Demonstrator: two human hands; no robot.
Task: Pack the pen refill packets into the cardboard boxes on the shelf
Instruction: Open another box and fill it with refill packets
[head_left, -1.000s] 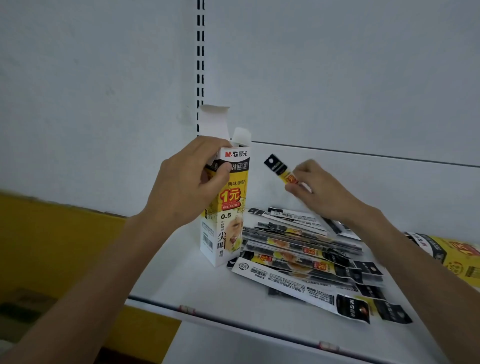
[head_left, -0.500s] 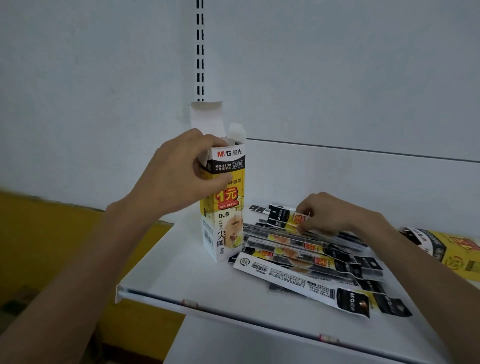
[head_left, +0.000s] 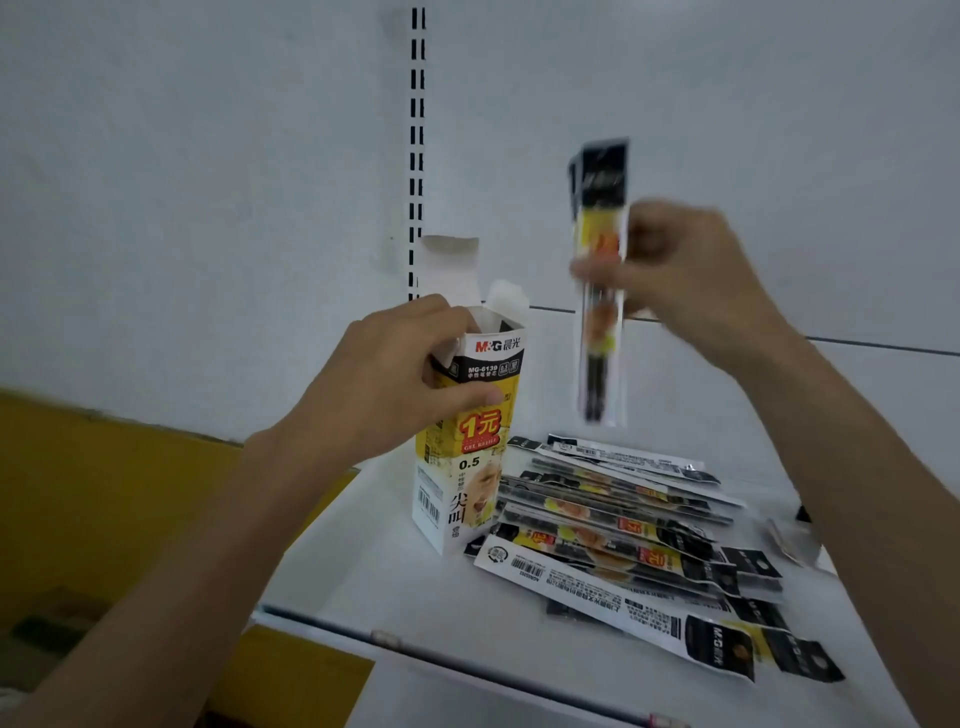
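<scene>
A white wall with a black slotted upright rail (head_left: 417, 156) backs a white shelf (head_left: 395, 587), and a yellow panel (head_left: 104, 493) shows lower down to the left. Near the shelf's left edge a tall cardboard box (head_left: 470, 483) of gel refills stands upright, yellow, black and white, its top flaps standing open. The person's left hand (head_left: 384, 384) grips the box around its upper part, thumb across the front face and fingers curled over the open rim.

The right hand (head_left: 691, 280) is raised above the shelf, to the right of the box mouth and clear of it. It pinches one pen refill packet (head_left: 600, 312) about halfway along, held nearly vertical with the black header on top; motion blurs it.

The remaining refill packets (head_left: 623, 530) lie flat in a loose overlapping pile just beside the box on its right, reaching toward the shelf's front edge. The frontmost one lies with its white barcode side up.
</scene>
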